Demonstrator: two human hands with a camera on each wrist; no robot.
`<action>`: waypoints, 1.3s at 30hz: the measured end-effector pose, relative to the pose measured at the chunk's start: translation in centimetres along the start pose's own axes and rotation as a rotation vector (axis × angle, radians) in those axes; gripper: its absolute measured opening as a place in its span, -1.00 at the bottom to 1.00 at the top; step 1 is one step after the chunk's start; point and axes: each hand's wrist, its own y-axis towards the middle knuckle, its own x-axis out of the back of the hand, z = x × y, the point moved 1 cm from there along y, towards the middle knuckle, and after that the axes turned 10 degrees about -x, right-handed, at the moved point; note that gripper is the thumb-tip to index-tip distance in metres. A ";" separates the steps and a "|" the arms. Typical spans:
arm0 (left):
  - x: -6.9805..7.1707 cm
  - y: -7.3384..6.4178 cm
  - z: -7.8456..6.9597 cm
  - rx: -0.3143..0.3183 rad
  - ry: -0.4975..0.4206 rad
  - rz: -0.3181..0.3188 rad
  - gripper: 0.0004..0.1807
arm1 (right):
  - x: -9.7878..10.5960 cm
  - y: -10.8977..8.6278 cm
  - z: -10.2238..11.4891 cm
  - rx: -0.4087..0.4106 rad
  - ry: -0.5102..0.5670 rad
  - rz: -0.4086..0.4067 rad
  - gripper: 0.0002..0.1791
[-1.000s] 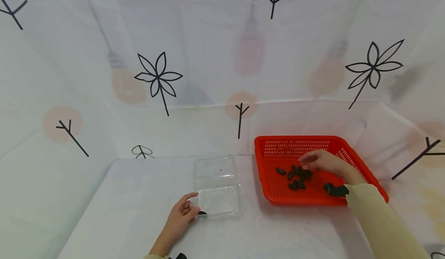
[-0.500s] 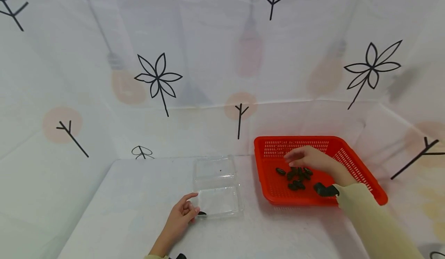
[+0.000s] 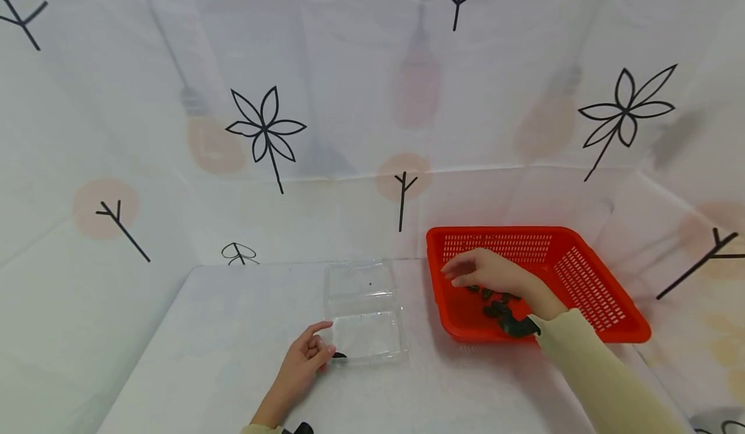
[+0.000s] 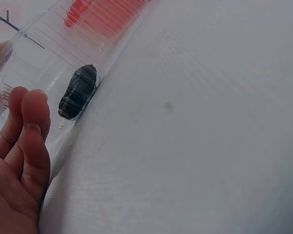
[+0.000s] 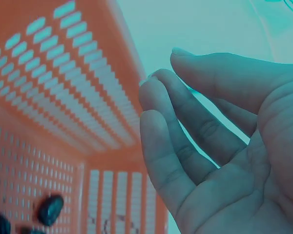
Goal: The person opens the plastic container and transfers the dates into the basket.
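Observation:
A clear hinged plastic box (image 3: 367, 336) lies open on the table, its lid (image 3: 359, 281) folded back. My left hand (image 3: 299, 364) holds the box's left edge, with curled fingers (image 4: 35, 114) against the wall. Inside, by that edge, lies one glossy, dark oblong piece (image 4: 78, 92). To the right, several similar dark green oval pieces (image 3: 495, 309) lie in a red plastic basket (image 3: 605, 292). My right hand (image 3: 485, 271) hovers above the basket's left part. Its fingers (image 5: 156, 141) are loosely bent, thumb apart, and I see nothing between them.
The basket's perforated walls and raised rim (image 3: 438, 292) stand between its pieces and the box. A white sheet with black plant drawings (image 3: 264, 127) hangs behind the table. The right forearm's sleeve (image 3: 599, 369) crosses the basket's front rim.
My right hand has moved left across the basket, from above the dark pieces toward the left wall. My left hand and the box have stayed in place.

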 end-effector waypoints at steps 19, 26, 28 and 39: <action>0.0 0.1 -0.1 -0.034 0.011 0.009 -0.47 | -7.2 4.6 5.0 0.121 -0.020 0.141 -0.77; 0.0 0.1 0.0 -0.001 0.012 0.001 -0.47 | -10.4 6.2 6.0 0.103 -0.012 0.206 -0.77; -0.1 0.2 0.0 0.002 0.010 0.002 -0.47 | -11.2 6.7 6.2 0.103 -0.018 0.211 -0.77; -0.2 0.1 -0.2 -0.023 0.001 -0.003 -0.48 | -14.7 9.4 7.8 0.092 -0.029 0.273 -0.78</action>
